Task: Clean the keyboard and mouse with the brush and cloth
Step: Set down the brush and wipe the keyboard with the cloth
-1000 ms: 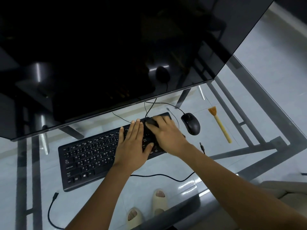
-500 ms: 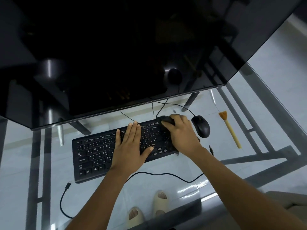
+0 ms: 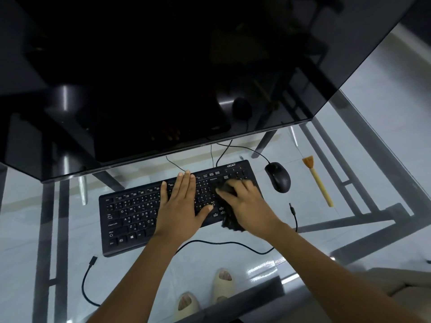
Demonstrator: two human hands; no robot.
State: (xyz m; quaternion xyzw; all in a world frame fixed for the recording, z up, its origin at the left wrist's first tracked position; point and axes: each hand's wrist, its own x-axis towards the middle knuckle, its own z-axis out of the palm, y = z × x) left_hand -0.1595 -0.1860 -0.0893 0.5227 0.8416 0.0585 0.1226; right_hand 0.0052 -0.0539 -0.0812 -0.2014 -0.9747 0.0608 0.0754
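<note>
1. The right hand (image 3: pixel 247 206) lies on the right end of the keyboard (image 3: pixel 140 215), and its grip is pressed down on a dark cloth (image 3: pixel 229 221); the fingers are spread over it, not curled shut.
2. The cloth is mostly hidden under that hand. One edge of it comes out below the palm, over the near edge of the keyboard.
3. The left hand (image 3: pixel 184 206) rests flat on the keys just beside the right grip, fingers straight and together, holding nothing.
4. The mouse (image 3: pixel 278 177) sits on the glass surface (image 3: pixel 349 183) near the right grip, beyond the end of the keyboard and apart from it.
5. The brush (image 3: pixel 318 181) lies farther out past the mouse, with the bristles pointing away from the person.
6. The picture is blurred at the fingertips of the right hand, so I cannot tell which keys they touch.
</note>
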